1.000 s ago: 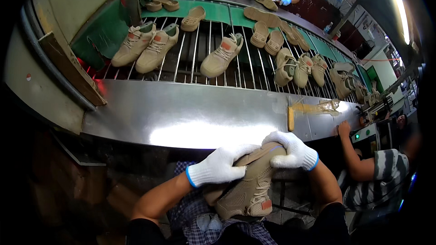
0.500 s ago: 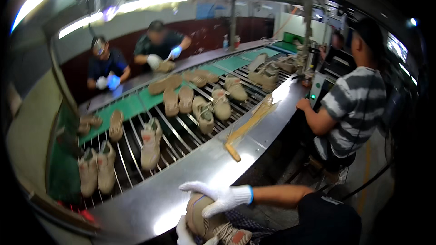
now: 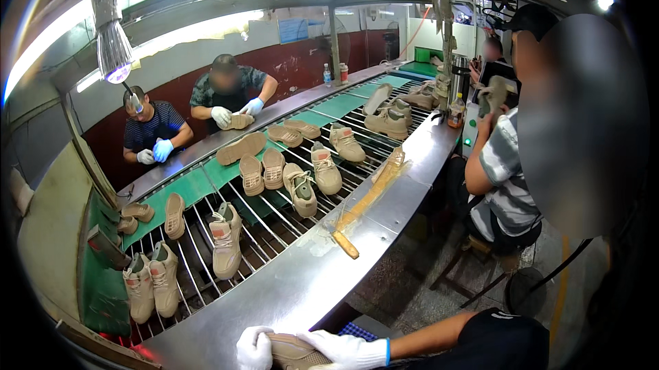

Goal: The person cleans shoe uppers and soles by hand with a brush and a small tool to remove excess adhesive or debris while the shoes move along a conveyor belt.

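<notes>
Low in the view, in front of the metal counter edge, I hold a beige sneaker (image 3: 290, 349) with both hands. My left hand (image 3: 254, 348), in a white knit glove, is closed on its left end. My right hand (image 3: 349, 349), gloved the same with a blue cuff, grips the other end. The bottom of the shoe is cut off by the picture's edge. Farther up on the counter lies a brush (image 3: 343, 239) with a yellowish wooden handle, beside a smear of dried glue.
Several beige sneakers (image 3: 226, 239) and loose soles (image 3: 241, 149) lie on a rod conveyor (image 3: 274, 229) with green strips. Two people work across it. A person in a striped shirt (image 3: 508, 171) sits at the right, holding a shoe. A lamp (image 3: 113, 47) hangs upper left.
My hands and the sneaker have moved lower and slightly left, and the shoe has turned. My right hand has shifted off its top. The person at the right now raises a shoe.
</notes>
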A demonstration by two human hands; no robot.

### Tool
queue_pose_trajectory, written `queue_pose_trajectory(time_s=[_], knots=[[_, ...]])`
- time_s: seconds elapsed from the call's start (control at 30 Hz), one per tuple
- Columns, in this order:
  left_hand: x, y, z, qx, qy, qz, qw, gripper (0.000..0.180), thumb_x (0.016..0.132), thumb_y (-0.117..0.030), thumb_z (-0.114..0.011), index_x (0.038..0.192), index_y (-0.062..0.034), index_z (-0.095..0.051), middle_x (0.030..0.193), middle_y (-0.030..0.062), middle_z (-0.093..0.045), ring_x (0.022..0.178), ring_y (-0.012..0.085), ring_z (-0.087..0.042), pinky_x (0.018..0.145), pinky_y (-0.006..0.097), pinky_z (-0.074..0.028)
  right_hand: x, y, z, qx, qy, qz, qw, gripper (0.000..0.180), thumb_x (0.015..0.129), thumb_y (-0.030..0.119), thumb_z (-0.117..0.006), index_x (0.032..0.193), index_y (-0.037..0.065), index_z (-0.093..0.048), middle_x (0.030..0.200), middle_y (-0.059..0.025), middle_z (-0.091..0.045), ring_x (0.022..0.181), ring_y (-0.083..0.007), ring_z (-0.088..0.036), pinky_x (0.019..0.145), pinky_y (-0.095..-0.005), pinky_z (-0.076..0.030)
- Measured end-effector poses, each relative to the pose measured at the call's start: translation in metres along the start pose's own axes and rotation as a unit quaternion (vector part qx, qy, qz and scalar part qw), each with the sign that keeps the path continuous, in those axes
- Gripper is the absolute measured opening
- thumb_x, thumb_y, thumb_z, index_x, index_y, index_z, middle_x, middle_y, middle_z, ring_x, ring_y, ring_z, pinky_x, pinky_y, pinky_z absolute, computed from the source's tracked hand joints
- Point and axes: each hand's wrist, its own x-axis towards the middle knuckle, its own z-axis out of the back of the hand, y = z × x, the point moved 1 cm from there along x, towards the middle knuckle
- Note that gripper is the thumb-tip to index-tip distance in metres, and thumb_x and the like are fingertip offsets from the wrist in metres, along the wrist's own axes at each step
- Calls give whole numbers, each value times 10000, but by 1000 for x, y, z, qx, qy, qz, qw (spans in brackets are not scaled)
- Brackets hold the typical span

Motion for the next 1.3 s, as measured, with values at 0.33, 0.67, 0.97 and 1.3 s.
queue_pose_trajectory(time_s=[0.33,0.67,0.97,1.3], knots=[[11,-21,5,84,-17,-57,995,220,978,-196,-650,1026,-10,-757,986,242,-736,923,433,-697,846,482,-561,50,-144,-20,-77,-78,200,974,561,1041,181,-686,1551,32,-505,1357,-210,-674,1208,-367,-693,1035,-401,-562],[19,-23,8,75,-1,-39,996,250,973,-220,-679,1067,0,-751,977,241,-739,896,410,-717,819,463,-575,59,-69,14,-57,42,15,997,491,1121,349,-522,1505,43,-512,1249,-253,-699,1129,-407,-701,1008,-457,-554],[17,-21,11,-13,-71,-100,992,239,975,-177,-688,799,-16,-689,780,214,-662,702,417,-645,651,471,-513,29,-23,6,-185,74,-13,980,664,965,300,-625,1546,53,-419,906,-220,-703,681,-403,-711,621,-471,-605],[1,-9,13,-34,-67,-81,994,270,971,-226,-676,813,-10,-713,762,221,-685,716,408,-692,661,461,-539,18,-19,-23,-250,-16,34,968,688,945,239,-629,1574,40,-433,971,-198,-723,679,-381,-719,616,-464,-599]])
